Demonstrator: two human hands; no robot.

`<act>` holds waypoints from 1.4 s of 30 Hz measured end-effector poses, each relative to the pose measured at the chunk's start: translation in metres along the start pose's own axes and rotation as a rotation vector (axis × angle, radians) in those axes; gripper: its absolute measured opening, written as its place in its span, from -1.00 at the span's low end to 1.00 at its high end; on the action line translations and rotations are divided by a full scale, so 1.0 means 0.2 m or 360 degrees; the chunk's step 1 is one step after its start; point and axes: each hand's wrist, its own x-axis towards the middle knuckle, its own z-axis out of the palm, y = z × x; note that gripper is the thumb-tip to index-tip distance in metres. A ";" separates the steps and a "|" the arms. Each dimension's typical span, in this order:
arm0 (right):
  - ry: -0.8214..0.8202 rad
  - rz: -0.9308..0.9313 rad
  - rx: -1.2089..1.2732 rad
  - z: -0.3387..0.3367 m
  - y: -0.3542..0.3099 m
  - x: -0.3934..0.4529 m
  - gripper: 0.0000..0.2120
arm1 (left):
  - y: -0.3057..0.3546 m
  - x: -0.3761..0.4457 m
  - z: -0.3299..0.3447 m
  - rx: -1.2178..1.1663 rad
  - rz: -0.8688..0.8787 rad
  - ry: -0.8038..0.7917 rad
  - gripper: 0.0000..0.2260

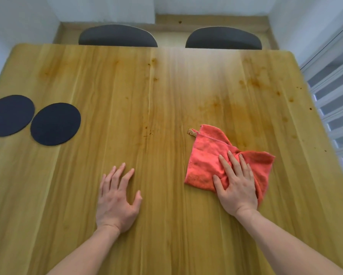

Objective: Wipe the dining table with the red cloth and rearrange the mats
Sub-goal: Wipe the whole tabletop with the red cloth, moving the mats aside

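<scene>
The red cloth (206,155) lies crumpled on the wooden dining table (127,92), right of centre. My right hand (236,185) presses flat on its near part with straight fingers. My left hand (117,197) rests flat on the bare wood, fingers spread, well left of the cloth. Two round dark mats sit at the table's left edge: one mat (10,115) at the far left and the other mat (55,124) just right of it, almost touching. Brownish stains mark the wood beyond and to the right of the cloth.
Two dark chair backs (117,36) (224,38) stand behind the table's far edge. White walls close in at the back and left. A window with white blinds (335,100) runs along the right side, close to the table's right edge.
</scene>
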 end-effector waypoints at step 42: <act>-0.0189 0.1484 0.0006 -0.29 0.71 0.32 -0.38 | -0.01 0.00 0.01 -0.0004 0.0017 0.0046 -0.38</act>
